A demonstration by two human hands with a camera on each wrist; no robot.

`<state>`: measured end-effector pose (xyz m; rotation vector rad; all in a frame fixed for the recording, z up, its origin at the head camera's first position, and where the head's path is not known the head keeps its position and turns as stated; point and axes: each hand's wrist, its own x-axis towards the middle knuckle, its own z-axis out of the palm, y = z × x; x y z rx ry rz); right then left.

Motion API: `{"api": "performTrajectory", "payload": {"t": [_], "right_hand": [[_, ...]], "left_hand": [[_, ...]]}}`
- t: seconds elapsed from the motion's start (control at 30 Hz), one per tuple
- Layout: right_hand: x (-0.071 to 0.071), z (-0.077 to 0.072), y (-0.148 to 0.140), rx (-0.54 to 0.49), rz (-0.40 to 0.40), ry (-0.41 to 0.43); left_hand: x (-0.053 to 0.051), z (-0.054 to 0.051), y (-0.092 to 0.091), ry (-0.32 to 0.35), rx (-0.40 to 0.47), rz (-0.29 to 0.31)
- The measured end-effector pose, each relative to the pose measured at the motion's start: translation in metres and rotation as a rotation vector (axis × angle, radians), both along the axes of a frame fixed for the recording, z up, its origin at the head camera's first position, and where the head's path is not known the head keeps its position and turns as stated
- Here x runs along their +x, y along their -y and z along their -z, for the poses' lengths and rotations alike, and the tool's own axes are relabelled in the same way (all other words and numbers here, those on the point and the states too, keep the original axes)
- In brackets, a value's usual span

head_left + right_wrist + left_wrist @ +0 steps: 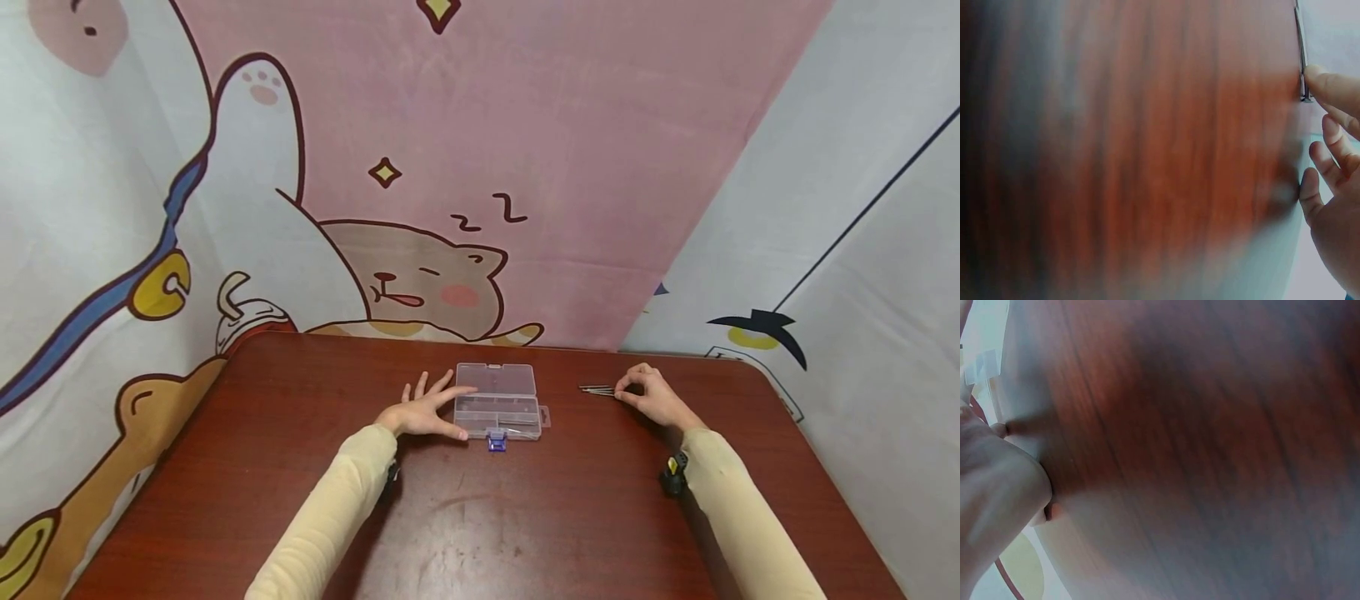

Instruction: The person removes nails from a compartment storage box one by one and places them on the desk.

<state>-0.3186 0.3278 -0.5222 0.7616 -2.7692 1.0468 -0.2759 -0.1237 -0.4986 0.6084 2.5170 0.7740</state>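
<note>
A clear plastic compartment box (474, 407) lies on the table with its lid (495, 379) tipped back and a blue latch (497, 442) at its front. My left hand (423, 411) rests at the box's left side, fingers spread, the thumb by the front left corner and the index finger reaching over the hinge side. Thin metal pieces show in the right front compartment. To the right, several thin metal nails (595, 389) lie close together. My right hand (651, 395) pinches the near end of a nail (1302, 47) between thumb and fingertip.
The brown wooden table (480, 517) ends at a patterned cloth (585, 167) with cartoon animals behind it. A clear hanging tab (545, 417) sticks out from the box's right side.
</note>
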Motion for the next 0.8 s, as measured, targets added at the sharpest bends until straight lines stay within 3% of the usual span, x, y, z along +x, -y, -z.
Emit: {"api": "performTrajectory", "payload": {"t": [0.37, 0.8], "right_hand": [[0.002, -0.003, 0.005, 0.001, 0.07, -0.024], [0.017, -0.011, 0.03, -0.095, 0.135, 0.068]], "left_hand": [[0.0, 0.002, 0.001, 0.007, 0.019, 0.001], [-0.001, 0.002, 0.001, 0.011, 0.013, 0.012]]}}
